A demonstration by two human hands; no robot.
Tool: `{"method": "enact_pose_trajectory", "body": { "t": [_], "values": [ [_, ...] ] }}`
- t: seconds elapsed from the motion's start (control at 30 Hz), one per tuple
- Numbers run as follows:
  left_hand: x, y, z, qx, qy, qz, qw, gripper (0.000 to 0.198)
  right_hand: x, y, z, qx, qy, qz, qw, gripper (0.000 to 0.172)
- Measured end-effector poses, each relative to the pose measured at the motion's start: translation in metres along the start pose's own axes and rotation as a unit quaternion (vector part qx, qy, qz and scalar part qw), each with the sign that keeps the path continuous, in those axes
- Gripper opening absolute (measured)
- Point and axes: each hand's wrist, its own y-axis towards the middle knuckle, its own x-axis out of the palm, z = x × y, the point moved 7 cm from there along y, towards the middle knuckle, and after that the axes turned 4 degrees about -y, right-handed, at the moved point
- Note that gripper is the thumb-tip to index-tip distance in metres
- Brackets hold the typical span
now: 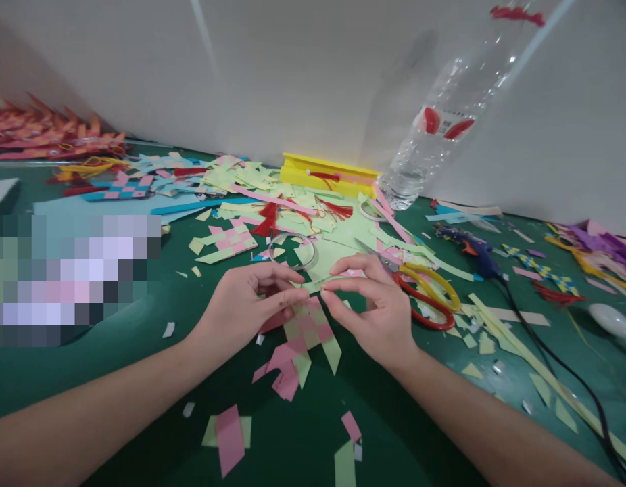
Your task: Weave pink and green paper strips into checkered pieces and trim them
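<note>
My left hand point(259, 297) is closed, thumb against forefinger, just above a woven pink and light-green paper piece point(309, 328). Facing it, my right hand point(368, 301) pinches with thumb and forefinger, a small gap from the left fingertips. Whatever sits in either pinch is too small to make out. The woven piece lies partly under my left fingers, its pointed strip ends spread toward me. Behind my fingers lies a light-green paper sheet point(330, 256). Scissors with red and yellow handles point(429, 291) rest beside my right hand, their blades partly hidden.
A tape roll point(293, 251) lies beyond my left hand. At the back are red tassels point(268, 218), a yellow folded holder point(328, 174) and a clear bottle point(429, 149) leaning on the wall. A glue gun point(468, 250) trails a black cord on the right. Paper scraps litter the green table.
</note>
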Motion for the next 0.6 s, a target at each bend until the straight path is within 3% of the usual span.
{"method": "enact_pose_trajectory", "body": {
  "t": [0.1,0.2,0.3,0.6],
  "values": [
    [0.001,0.0,0.008,0.088,0.173,-0.01,0.981,0.024,-0.003,0.001,0.009,0.024,-0.004,0.016,1.0,0.01],
    [0.012,-0.006,0.016,0.195,0.343,-0.032,0.918,0.033,-0.006,0.002,0.016,0.031,-0.028,0.024,0.999,0.008],
    [0.021,-0.012,0.015,0.232,0.41,-0.055,0.88,0.041,-0.007,0.002,0.02,0.041,-0.043,0.026,0.998,0.007],
    [0.024,-0.012,0.011,0.19,0.395,-0.085,0.895,0.033,-0.003,0.001,0.015,0.021,-0.048,0.013,0.999,0.007]
  ]
}}
